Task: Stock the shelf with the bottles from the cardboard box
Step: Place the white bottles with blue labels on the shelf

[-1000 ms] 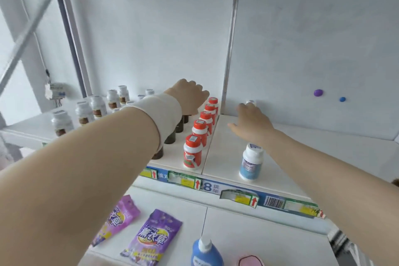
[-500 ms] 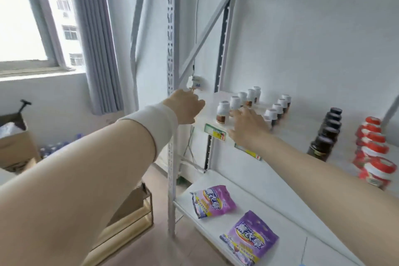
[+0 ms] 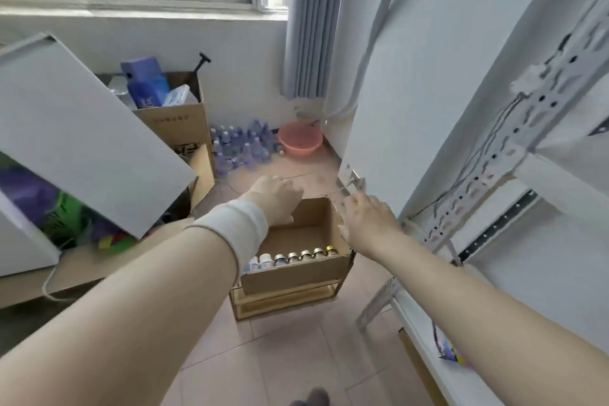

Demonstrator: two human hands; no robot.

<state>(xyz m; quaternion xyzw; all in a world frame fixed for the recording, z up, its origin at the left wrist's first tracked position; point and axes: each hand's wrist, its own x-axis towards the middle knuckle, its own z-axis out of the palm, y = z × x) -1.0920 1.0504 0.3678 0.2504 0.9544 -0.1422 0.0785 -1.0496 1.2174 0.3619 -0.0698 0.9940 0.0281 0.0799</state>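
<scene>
Low at centre, above the floor: cardboard box (image 3: pixel 293 275) on a wooden stand (image 3: pixel 283 301), open at the top. Along its near wall, a row of bottles (image 3: pixel 298 255), caps up. Over the far part of the box, left hand (image 3: pixel 275 199), fingers loose, empty. Just right, right hand (image 3: pixel 369 221), fingers spread, holding nothing. At right, shelf (image 3: pixel 487 171) frame.

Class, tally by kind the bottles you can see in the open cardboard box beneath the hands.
White-capped bottles: 2
Dark bottles with metallic caps: 5
Total: 7 visible; the left arm may hide more.
</scene>
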